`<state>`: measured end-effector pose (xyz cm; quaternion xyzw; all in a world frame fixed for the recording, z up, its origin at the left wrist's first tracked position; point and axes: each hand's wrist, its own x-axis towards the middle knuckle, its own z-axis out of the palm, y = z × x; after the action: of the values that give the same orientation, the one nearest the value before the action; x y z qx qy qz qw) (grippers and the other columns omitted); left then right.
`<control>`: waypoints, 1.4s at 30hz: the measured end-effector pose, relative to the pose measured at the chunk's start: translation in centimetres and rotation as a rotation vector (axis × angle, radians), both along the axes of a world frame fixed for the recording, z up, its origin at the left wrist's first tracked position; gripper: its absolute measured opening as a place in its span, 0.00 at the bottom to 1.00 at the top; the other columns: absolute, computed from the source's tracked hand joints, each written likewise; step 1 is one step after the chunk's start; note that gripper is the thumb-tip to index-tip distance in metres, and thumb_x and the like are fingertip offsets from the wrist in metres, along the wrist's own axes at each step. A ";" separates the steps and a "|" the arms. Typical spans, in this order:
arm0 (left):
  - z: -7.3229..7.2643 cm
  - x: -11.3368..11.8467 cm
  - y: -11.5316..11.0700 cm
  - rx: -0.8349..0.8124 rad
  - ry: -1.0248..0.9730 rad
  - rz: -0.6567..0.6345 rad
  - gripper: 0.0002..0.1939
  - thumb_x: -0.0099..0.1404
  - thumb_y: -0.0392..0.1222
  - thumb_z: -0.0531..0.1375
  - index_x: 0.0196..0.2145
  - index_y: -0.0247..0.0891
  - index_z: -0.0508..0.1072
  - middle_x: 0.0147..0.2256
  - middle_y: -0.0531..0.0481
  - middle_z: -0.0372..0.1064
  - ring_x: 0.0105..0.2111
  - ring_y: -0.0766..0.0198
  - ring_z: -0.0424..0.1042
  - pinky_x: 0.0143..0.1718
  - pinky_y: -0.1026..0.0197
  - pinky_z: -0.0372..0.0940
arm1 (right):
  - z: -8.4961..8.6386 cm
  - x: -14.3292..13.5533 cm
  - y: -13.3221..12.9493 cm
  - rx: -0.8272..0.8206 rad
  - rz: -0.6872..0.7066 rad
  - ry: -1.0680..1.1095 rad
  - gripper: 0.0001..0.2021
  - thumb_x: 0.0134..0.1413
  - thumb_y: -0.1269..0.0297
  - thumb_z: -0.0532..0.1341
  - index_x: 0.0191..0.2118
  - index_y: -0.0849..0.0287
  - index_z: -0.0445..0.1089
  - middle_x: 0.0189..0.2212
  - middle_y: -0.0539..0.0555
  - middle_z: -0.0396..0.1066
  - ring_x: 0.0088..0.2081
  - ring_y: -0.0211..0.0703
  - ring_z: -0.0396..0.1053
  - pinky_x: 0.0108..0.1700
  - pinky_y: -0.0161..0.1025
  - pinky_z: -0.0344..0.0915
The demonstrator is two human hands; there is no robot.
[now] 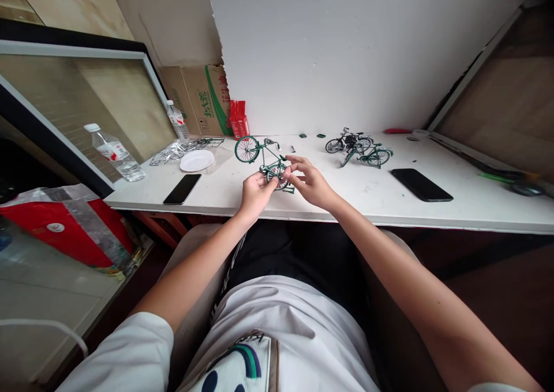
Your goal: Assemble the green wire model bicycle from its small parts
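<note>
A small green model bicycle (269,160) is held tilted above the front part of the white table, its front wheel up to the left. My left hand (256,194) is closed on it, thumb and fingers pinching the rear wheel (275,178) from the left. From the other side my right hand (309,181) has its thumb and fingertips at the same wheel, just below the saddle. The fingers cover part of the wheel and rear frame. Farther right stand a second green model bicycle (375,156) and a black one (335,145), close together.
A black phone (422,185) lies at right, another phone (182,189) at left. Behind that are a white plate (197,161), silvery part frames (173,151), and two water bottles (120,158). A red box (239,119) and a cardboard carton (201,100) stand at the back.
</note>
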<state>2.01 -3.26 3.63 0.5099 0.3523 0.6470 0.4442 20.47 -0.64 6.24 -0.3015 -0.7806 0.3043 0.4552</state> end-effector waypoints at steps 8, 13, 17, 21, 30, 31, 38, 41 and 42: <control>0.3 0.3 -0.3 -0.013 -0.016 0.006 0.21 0.59 0.46 0.75 0.47 0.32 0.82 0.48 0.36 0.83 0.48 0.45 0.83 0.54 0.45 0.76 | -0.2 -0.2 0.2 -0.051 0.002 0.008 0.26 0.63 0.33 0.63 0.41 0.53 0.76 0.63 0.64 0.66 0.72 0.61 0.59 0.58 0.52 0.77; 0.6 0.4 -0.7 -0.027 0.030 0.038 0.19 0.60 0.45 0.73 0.46 0.33 0.82 0.45 0.38 0.84 0.43 0.50 0.84 0.52 0.50 0.76 | -0.1 -0.5 -0.1 -0.070 -0.026 0.007 0.26 0.63 0.33 0.63 0.41 0.54 0.77 0.62 0.64 0.66 0.71 0.60 0.61 0.59 0.53 0.76; 0.9 0.4 -1.0 -0.042 0.025 0.039 0.18 0.61 0.45 0.73 0.46 0.33 0.82 0.44 0.39 0.84 0.39 0.54 0.83 0.48 0.52 0.75 | 0.0 -0.8 -0.1 -0.120 -0.037 0.019 0.28 0.60 0.30 0.64 0.38 0.54 0.77 0.60 0.65 0.68 0.71 0.61 0.60 0.58 0.52 0.76; 1.1 0.6 -1.2 -0.030 -0.026 -0.008 0.22 0.60 0.46 0.74 0.49 0.32 0.81 0.47 0.37 0.83 0.44 0.53 0.83 0.52 0.52 0.75 | -0.1 -0.7 0.2 -0.173 -0.017 0.058 0.28 0.59 0.30 0.64 0.38 0.54 0.77 0.62 0.64 0.69 0.71 0.60 0.60 0.62 0.53 0.72; 1.0 1.1 -1.7 -0.048 -0.058 0.012 0.23 0.59 0.44 0.76 0.50 0.32 0.81 0.48 0.37 0.83 0.45 0.53 0.83 0.54 0.52 0.74 | -0.2 -0.7 0.5 -0.237 -0.011 0.068 0.31 0.52 0.28 0.67 0.36 0.57 0.77 0.62 0.65 0.70 0.63 0.60 0.69 0.61 0.53 0.70; 1.0 1.2 -1.7 -0.062 -0.060 0.015 0.23 0.58 0.43 0.75 0.50 0.32 0.81 0.47 0.37 0.83 0.44 0.53 0.82 0.54 0.52 0.74 | -0.2 -0.7 0.4 -0.244 -0.016 0.067 0.31 0.51 0.28 0.67 0.36 0.57 0.77 0.61 0.65 0.70 0.63 0.61 0.70 0.60 0.53 0.71; 1.1 1.3 -2.0 -0.153 -0.114 0.015 0.21 0.57 0.40 0.75 0.47 0.32 0.81 0.44 0.39 0.84 0.40 0.57 0.81 0.53 0.50 0.73 | 0.4 -0.5 0.1 -0.258 -0.067 0.050 0.26 0.52 0.35 0.71 0.34 0.57 0.80 0.60 0.65 0.74 0.65 0.63 0.69 0.64 0.55 0.67; 1.2 1.4 -2.2 -0.198 -0.161 -0.028 0.20 0.57 0.40 0.75 0.47 0.33 0.82 0.46 0.39 0.83 0.40 0.58 0.81 0.55 0.50 0.73 | 0.7 -0.3 -0.1 -0.263 -0.076 0.048 0.24 0.52 0.37 0.71 0.34 0.57 0.81 0.57 0.62 0.78 0.64 0.62 0.71 0.68 0.55 0.61; 1.2 1.5 -2.3 -0.205 -0.171 -0.035 0.20 0.57 0.40 0.75 0.47 0.33 0.82 0.45 0.39 0.83 0.40 0.58 0.81 0.55 0.50 0.73 | 0.7 -0.2 -0.2 -0.264 -0.078 0.049 0.23 0.53 0.38 0.71 0.33 0.57 0.81 0.55 0.62 0.79 0.63 0.62 0.71 0.69 0.55 0.60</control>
<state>3.48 -5.52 4.85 0.4106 0.3685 0.6408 0.5338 20.24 -0.86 6.99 -0.3813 -0.7101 0.3937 0.4421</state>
